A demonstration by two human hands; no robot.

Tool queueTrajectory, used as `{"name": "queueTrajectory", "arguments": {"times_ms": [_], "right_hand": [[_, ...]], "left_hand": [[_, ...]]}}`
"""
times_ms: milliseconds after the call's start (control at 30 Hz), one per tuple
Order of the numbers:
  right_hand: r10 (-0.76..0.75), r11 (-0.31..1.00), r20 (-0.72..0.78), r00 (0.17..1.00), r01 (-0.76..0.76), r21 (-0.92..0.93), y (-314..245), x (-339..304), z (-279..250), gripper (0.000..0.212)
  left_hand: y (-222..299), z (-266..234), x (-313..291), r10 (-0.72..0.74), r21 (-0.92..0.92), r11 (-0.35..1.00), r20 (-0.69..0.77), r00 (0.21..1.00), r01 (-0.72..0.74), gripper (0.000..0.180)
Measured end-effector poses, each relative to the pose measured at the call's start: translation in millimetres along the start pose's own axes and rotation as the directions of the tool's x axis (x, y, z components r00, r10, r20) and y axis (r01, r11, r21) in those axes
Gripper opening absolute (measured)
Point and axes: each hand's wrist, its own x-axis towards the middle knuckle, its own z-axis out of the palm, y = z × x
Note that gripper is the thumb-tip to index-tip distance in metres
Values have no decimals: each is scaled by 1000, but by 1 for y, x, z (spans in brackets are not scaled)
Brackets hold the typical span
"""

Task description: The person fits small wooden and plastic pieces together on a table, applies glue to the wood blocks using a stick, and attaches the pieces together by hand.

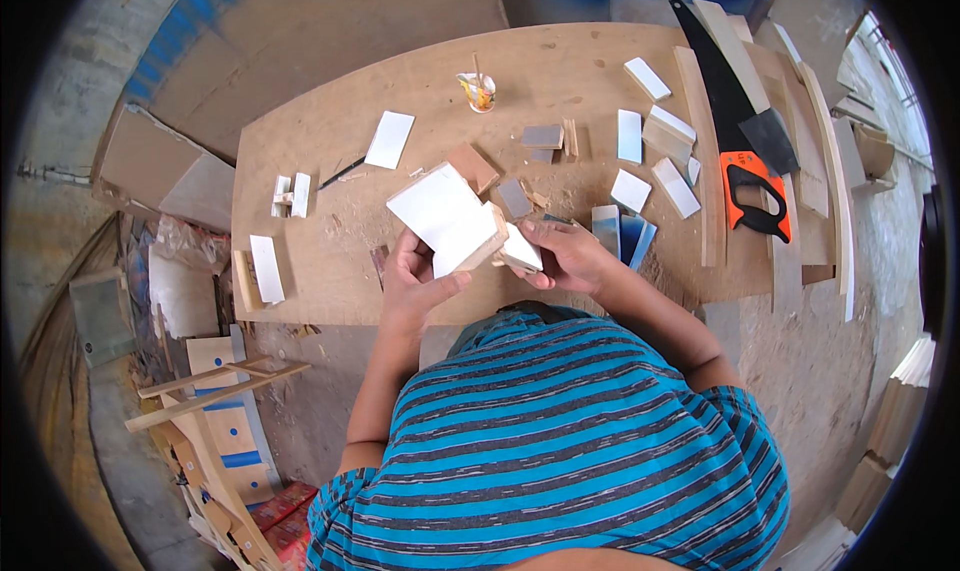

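My left hand [410, 279] is closed on the lower left side of a white-faced wooden piece [440, 216], its thumb along the lower edge. Between the thumb and fingers of my right hand [572, 255] is a small white wooden block [521, 250], tilted close against the right end of the larger piece. Whether the two touch cannot be told. Just beyond them a brown block [474, 168] and a grey sanding piece [514, 199] lie on the wooden table [330, 131].
Several white blocks [677, 188] lie on the right, near a handsaw [755, 196] with an orange handle and long wood strips [700, 156]. A paint-stained cup [478, 93] stands at the back. A white block [389, 139] and a thin dark stick [341, 173] lie left of centre.
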Motion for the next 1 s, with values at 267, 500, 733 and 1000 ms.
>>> {"name": "queueTrajectory", "arguments": {"times_ms": [267, 500, 733, 1000], "right_hand": [[-42, 999, 74, 996, 42, -5, -4, -8, 24, 25], [-70, 997, -8, 998, 70, -11, 4, -11, 21, 27], [-80, 990, -19, 997, 81, 117, 10, -9, 17, 27], [-61, 992, -32, 998, 64, 108, 11, -10, 20, 29]], "left_hand": [[-1, -19, -1, 79, 11, 997, 97, 992, -80, 82], [-2, -27, -7, 134, 105, 982, 176, 975, -154, 78], [-7, -27, -9, 75, 111, 989, 164, 984, -94, 75], [-15, -33, -11, 106, 112, 985, 180, 978, -128, 73]]}}
